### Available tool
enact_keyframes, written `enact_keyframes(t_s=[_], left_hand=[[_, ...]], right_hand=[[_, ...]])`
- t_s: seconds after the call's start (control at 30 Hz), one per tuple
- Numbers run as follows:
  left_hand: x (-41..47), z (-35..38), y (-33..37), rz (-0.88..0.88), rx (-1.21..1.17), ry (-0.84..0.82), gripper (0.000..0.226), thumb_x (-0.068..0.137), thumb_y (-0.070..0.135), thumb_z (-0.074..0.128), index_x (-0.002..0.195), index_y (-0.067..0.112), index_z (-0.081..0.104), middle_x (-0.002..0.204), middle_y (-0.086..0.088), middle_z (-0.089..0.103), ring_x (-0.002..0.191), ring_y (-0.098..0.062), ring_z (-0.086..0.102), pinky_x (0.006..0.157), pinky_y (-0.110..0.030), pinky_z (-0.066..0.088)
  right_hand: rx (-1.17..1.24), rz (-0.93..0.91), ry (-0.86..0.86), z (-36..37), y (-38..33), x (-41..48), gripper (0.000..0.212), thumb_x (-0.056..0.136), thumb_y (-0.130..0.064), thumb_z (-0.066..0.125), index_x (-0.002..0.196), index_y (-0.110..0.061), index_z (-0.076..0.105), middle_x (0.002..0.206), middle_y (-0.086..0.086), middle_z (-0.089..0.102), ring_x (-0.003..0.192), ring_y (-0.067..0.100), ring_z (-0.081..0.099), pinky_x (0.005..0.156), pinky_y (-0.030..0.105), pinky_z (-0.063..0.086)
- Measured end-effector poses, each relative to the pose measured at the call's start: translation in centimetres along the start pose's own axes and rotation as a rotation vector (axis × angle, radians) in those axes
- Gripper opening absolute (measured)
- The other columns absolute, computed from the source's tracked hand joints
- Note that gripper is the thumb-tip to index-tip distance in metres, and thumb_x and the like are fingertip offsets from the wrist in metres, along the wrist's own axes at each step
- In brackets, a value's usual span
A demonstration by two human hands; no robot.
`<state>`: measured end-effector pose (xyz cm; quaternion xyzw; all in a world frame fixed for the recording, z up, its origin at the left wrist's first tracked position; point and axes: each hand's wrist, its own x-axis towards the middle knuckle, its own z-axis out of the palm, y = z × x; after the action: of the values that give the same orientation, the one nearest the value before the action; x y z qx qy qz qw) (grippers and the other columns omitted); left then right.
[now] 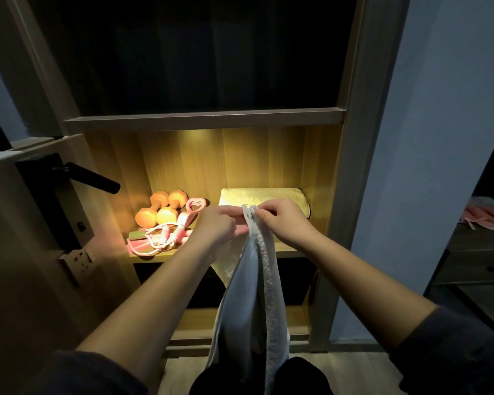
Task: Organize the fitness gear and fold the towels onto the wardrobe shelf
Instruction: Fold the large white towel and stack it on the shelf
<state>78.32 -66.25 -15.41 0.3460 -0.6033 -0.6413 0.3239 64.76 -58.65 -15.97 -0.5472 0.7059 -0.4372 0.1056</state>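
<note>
Left hand (216,225) and right hand (285,220) pinch the top corners of the white towel (253,295); it hangs toward six o'clock before the shelf (294,253) (soft, light; corners likely control it best).

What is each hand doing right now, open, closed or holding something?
Left hand: closed, fingers pinching the top edge of the white towel.
Right hand: closed, fingers pinching the same top edge.
</note>
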Motion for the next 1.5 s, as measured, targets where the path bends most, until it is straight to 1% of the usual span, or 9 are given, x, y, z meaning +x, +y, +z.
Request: enact_keyframes(t_s=[0.17, 0.33, 0.4, 0.5, 0.77, 0.83, 0.97, 1.2, 1.5], left_hand=[[-0.4, -0.3, 0.2, 0.029, 0.026, -0.121, 0.057, 0.073, -0.03, 0.022, 0.104, -0.01, 0.066, 0.092, -0.02, 0.071, 0.074, -0.017, 0.074, 0.067, -0.022, 0.059], [-0.4, -0.7, 0.4, 0.036, 0.124, -0.234, 0.05, 0.082, -0.028, 0.033, 0.105, -0.003, 0.07, 0.092, -0.014, 0.074, 0.08, -0.021, 0.075, 0.064, -0.021, 0.057], [-0.2, -1.1, 0.2, 0.111, 0.208, -0.215, 0.031, 0.089, -0.016, 0.051, 0.104, 0.002, 0.072, 0.089, -0.007, 0.076, 0.08, -0.019, 0.075, 0.064, -0.02, 0.057], [0.1, -1.5, -0.5, 0.266, 0.335, -0.13, 0.012, 0.083, 0.001, 0.073, 0.091, 0.01, 0.075, 0.082, -0.002, 0.073, 0.073, -0.018, 0.074, 0.064, -0.022, 0.058], [-0.4, -1.0, -2.1, 0.344, 0.298, -0.055, 0.005, 0.082, 0.015, 0.077, 0.085, 0.017, 0.074, 0.08, 0.0, 0.072, 0.083, -0.021, 0.073, 0.072, -0.031, 0.061], [-0.7, -0.8, -2.2, 0.339, 0.288, -0.043, 0.007, 0.082, 0.014, 0.077, 0.082, 0.02, 0.074, 0.079, 0.0, 0.072, 0.083, -0.021, 0.073, 0.073, -0.033, 0.061], [-0.8, -0.4, -2.4, 0.349, 0.342, 0.029, 0.007, 0.083, 0.012, 0.074, 0.082, 0.018, 0.074, 0.076, 0.001, 0.073, 0.077, -0.019, 0.072, 0.078, -0.045, 0.061], [-1.4, 0.1, -2.5, 0.38, 0.395, 0.1, 0.003, 0.082, 0.016, 0.074, 0.082, 0.019, 0.073, 0.074, 0.004, 0.072, 0.072, -0.013, 0.071, 0.076, -0.044, 0.061], [-1.6, 0.5, -2.7, 0.451, 0.46, 0.064, 0.004, 0.087, 0.013, 0.071, 0.086, 0.012, 0.074, 0.075, 0.002, 0.072, 0.07, -0.01, 0.071, 0.069, -0.025, 0.059]], right_hand=[[0.0, -0.028, 0.017, 0.1, 0.9, -0.5, 0.018, 0.088, -0.026, 0.07, 0.099, -0.012, 0.075, 0.083, -0.004, 0.07, 0.079, 0.008, 0.062, 0.069, 0.027, 0.049], [0.016, -0.026, 0.061, 0.0, 1.3, -0.6, 0.017, 0.085, -0.024, 0.075, 0.096, -0.012, 0.076, 0.085, -0.001, 0.072, 0.082, 0.013, 0.066, 0.075, 0.034, 0.053], [0.063, -0.015, 0.059, -0.1, 1.3, -0.7, 0.015, 0.085, -0.022, 0.075, 0.096, -0.011, 0.076, 0.085, -0.001, 0.073, 0.084, 0.015, 0.067, 0.078, 0.036, 0.055], [0.129, -0.007, 0.0, -0.2, 1.3, -1.0, 0.016, 0.086, -0.021, 0.074, 0.099, -0.011, 0.076, 0.087, -0.001, 0.073, 0.086, 0.016, 0.068, 0.08, 0.036, 0.057], [0.139, -0.054, 0.006, 0.1, 1.3, -2.0, 0.018, 0.093, -0.021, 0.064, 0.1, -0.009, 0.075, 0.08, -0.006, 0.069, 0.074, 0.005, 0.061, 0.064, 0.022, 0.046], [0.164, -0.04, 0.017, 0.1, 1.5, -2.2, 0.019, 0.093, -0.021, 0.064, 0.103, -0.009, 0.075, 0.083, -0.006, 0.07, 0.076, 0.005, 0.062, 0.067, 0.02, 0.046], [0.203, -0.016, 0.03, 0.2, 1.5, -2.5, 0.02, 0.093, -0.021, 0.063, 0.105, -0.01, 0.075, 0.091, -0.002, 0.073, 0.087, 0.012, 0.066, 0.078, 0.03, 0.053], [0.223, 0.015, 0.08, 0.5, 1.2, -2.7, 0.02, 0.093, -0.024, 0.064, 0.098, -0.009, 0.076, 0.089, 0.002, 0.074, 0.09, 0.021, 0.068, 0.085, 0.047, 0.055], [0.22, 0.001, 0.094, 0.4, 1.2, -3.0, 0.019, 0.093, -0.018, 0.063, 0.102, -0.007, 0.076, 0.092, 0.005, 0.074, 0.091, 0.021, 0.068, 0.086, 0.048, 0.054]])
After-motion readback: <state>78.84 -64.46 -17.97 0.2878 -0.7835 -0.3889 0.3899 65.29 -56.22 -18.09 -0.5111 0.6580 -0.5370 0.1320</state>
